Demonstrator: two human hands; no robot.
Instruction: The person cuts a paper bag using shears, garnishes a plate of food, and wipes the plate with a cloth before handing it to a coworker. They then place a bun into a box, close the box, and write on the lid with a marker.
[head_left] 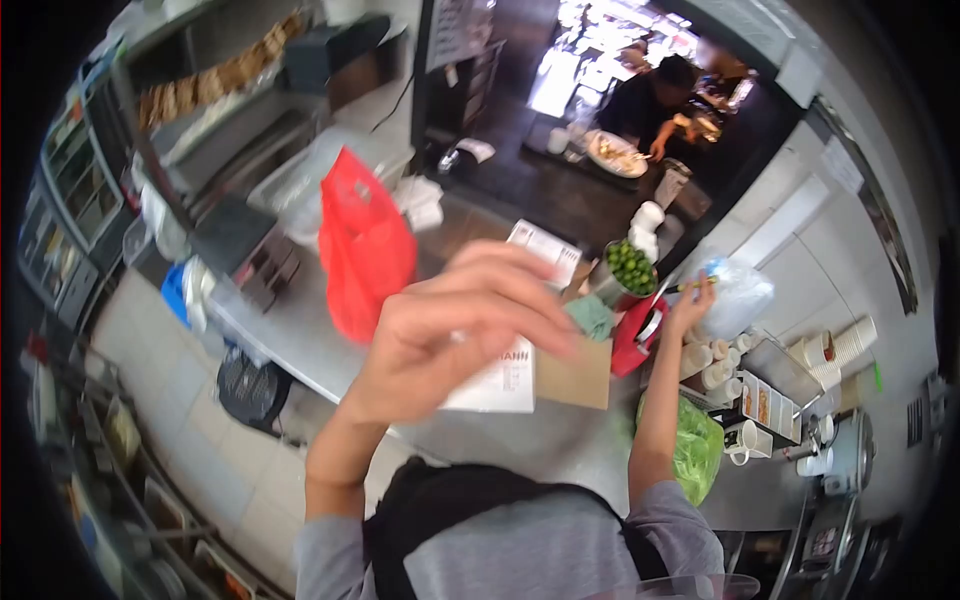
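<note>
My left hand is raised close to the camera, fingers curved and apart, a little blurred, with nothing seen in it. It hides part of a white printed box and the counter behind. My right hand reaches out on the right, beside a clear plastic bag. Its fingers are pinched around a small, thin item too small to make out. Left of that hand are a metal container of green limes and a red object. A red plastic bag stands on the steel counter.
Below my right forearm lies a green bag. Stacked cups and food trays are at the right. Past the hatch, another person is by a plate of food. A black stool stands at left.
</note>
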